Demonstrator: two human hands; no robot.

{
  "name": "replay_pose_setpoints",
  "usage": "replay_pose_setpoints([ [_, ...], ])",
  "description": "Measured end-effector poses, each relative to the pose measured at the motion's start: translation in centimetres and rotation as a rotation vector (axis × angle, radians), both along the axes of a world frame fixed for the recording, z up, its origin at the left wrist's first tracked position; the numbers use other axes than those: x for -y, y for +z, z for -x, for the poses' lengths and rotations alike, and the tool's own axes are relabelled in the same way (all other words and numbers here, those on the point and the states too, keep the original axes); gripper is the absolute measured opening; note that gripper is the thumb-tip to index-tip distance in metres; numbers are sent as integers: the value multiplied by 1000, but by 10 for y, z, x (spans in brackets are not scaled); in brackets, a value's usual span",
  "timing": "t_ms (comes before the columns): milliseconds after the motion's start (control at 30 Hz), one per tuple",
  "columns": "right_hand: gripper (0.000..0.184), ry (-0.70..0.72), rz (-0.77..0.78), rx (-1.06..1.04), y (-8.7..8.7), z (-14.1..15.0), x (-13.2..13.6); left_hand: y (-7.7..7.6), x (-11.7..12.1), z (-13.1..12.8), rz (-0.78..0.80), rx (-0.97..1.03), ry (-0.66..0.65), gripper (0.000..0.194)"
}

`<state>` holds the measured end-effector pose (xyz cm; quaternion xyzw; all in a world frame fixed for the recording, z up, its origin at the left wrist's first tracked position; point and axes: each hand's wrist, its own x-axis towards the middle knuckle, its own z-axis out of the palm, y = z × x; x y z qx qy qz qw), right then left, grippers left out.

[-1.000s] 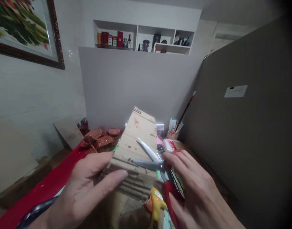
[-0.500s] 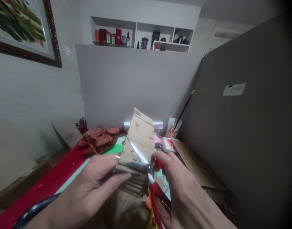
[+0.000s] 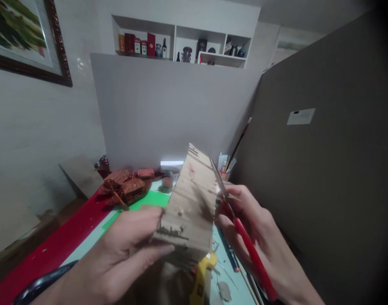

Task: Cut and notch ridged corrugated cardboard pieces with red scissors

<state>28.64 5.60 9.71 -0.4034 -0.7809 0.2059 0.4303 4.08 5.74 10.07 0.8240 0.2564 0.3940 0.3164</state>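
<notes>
My left hand (image 3: 120, 254) grips the near left edge of a ribbed cardboard piece (image 3: 194, 199) and holds it tilted above the table. My right hand (image 3: 257, 237) is closed around red-handled scissors (image 3: 241, 231), whose blades rise along the cardboard's right edge. The blade tips sit near the cardboard's far right corner. Whether the blades are apart is not clear. A dark band shows at my left wrist.
A yellow glue gun (image 3: 202, 277) lies below the cardboard on a green mat (image 3: 149, 198). Brown model pieces (image 3: 125, 186) sit at the back left on a red cloth (image 3: 54, 250). A cup of brushes (image 3: 227, 169) stands by grey boards (image 3: 308, 169) on the right and behind.
The scissors moved from lying across the cardboard's face with blades spread to standing along its right edge. The cardboard turned and shifted right. My view swung slightly right.
</notes>
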Motion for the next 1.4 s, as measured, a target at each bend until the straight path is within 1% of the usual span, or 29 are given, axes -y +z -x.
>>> replay_pose_setpoints([
  [67, 23, -53, -68, 7, 1, -1, 0, -1, 1, -4, 10, 58, 44, 34],
  [200, 30, -154, -147, -6, 0, 4, 5, -5, 2, -9, 59, 183, 66, 25],
  [300, 38, -228, -233, -25, 0, 6, 9, -8, 1, -10, 75, 201, 95, 19],
  [400, 39, -240, -285, -62, 0, 9, 14, -9, -1, -10, 97, 159, 91, 20],
  [467, 39, -198, -276, -115, -1, 12, 17, -10, -1, -10, 99, 99, 60, 26],
  [533, 45, -102, -226, -171, -1, 17, 20, -11, 1, -11, 101, 52, 49, 26],
  [567, 49, -40, -203, -185, -1, 20, 20, -12, 3, -12, 132, 44, 55, 24],
  [633, 53, 72, -165, -189, -2, 24, 20, -14, 8, -15, 296, 48, 84, 25],
  [700, 54, 145, -140, -194, -2, 27, 17, -15, 11, -18, 497, 55, 83, 32],
  [733, 55, 178, -119, -205, -2, 28, 15, -15, 12, -19, 556, 40, 74, 35],
  [767, 55, 199, -98, -228, -2, 28, 14, -15, 13, -20, 557, 25, 66, 36],
  [800, 55, 217, -81, -255, -3, 29, 12, -15, 13, -20, 507, 11, 62, 34],
  [900, 50, 239, -23, -310, -2, 29, 9, -17, 11, -19, 264, -11, 98, 20],
  [933, 48, 236, -9, -317, -2, 29, 9, -17, 10, -18, 210, -15, 103, 21],
  [967, 46, 237, -2, -317, -1, 29, 9, -18, 10, -17, 190, -20, 102, 23],
  [1100, 35, 207, 8, -328, 0, 31, 10, -19, 12, -14, 219, -13, 110, 22],
  [1167, 35, 202, 26, -346, -1, 32, 10, -19, 13, -14, 221, -8, 132, 21],
  [1233, 42, 213, 16, -354, -3, 33, 9, -18, 13, -13, 229, -1, 135, 20],
  [1267, 46, 219, -2, -346, -3, 32, 9, -18, 13, -13, 242, 8, 116, 17],
  [1333, 54, 221, -57, -326, -5, 32, 9, -18, 12, -14, 266, 36, 47, 14],
  [1400, 60, 225, -96, -297, -7, 31, 9, -18, 10, -16, 310, 64, -42, 20],
])
